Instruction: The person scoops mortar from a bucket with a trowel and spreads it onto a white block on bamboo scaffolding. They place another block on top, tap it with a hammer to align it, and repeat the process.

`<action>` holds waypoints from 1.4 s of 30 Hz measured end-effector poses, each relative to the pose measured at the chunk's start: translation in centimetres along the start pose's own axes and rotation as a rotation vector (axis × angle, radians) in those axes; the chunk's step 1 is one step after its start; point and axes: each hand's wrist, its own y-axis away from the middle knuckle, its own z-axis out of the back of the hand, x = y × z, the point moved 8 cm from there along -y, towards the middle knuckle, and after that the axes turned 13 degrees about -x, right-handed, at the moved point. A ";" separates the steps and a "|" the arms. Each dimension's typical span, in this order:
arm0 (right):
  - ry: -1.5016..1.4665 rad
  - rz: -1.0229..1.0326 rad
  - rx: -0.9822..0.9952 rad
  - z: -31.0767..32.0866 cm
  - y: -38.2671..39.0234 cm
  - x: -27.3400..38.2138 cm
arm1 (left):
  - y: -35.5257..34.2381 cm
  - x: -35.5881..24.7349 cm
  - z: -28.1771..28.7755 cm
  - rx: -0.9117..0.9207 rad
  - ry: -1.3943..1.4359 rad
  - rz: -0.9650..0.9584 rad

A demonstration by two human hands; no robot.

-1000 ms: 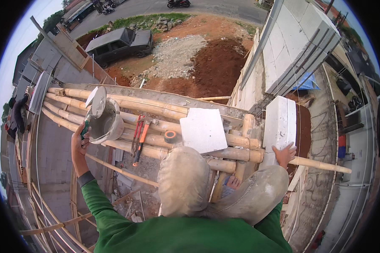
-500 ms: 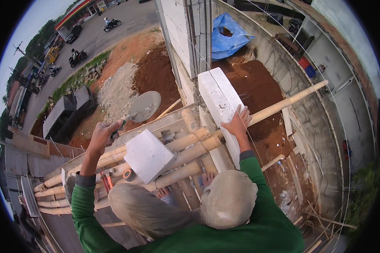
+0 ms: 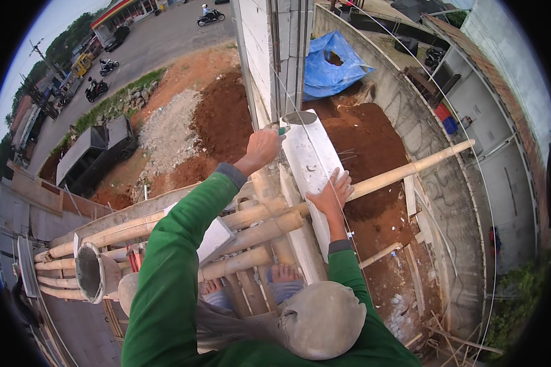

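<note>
My left hand (image 3: 264, 145) is closed around the green handle of a trowel. Its round grey blade (image 3: 301, 117) lies over the far end of a long white block (image 3: 312, 153). That block rests on the wall line, just in front of the block column. On the near half of the block, my right hand (image 3: 332, 194) lies with fingers stretched and spread toward its right edge. Another white block (image 3: 214, 241) sits on the bamboo poles, partly hidden by my left sleeve. A mortar-stained bucket (image 3: 97, 272) stands tilted at the left.
Bamboo poles (image 3: 251, 235) form the platform under my bare feet (image 3: 283, 273). A long pole (image 3: 410, 168) juts right over red soil. The white column (image 3: 257, 55) rises ahead, with a blue tarp (image 3: 333, 64) beyond. Taut strings (image 3: 315, 150) cross above the block.
My left hand has swung right and forward with the trowel, bringing its blade from over the gravel onto the white block. My right hand stays on the block.
</note>
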 end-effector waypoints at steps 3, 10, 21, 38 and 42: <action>-0.027 -0.008 0.007 0.0 0.0 -0.1 | 0.5 -0.6 -0.9 -0.084 -0.010 0.010; -0.005 0.001 0.006 -0.2 0.0 0.0 | 1.9 0.6 -0.7 -0.084 -0.016 0.108; 0.005 -0.006 0.019 -0.5 -0.1 -0.1 | 2.2 0.8 -0.4 -0.148 0.044 0.150; 0.016 -0.011 0.030 -1.2 -0.1 -0.4 | 2.8 0.5 -0.9 -0.133 0.092 0.168; 0.036 -0.011 0.034 -1.1 -0.1 -0.4 | 3.3 0.2 -1.7 -0.119 0.084 0.220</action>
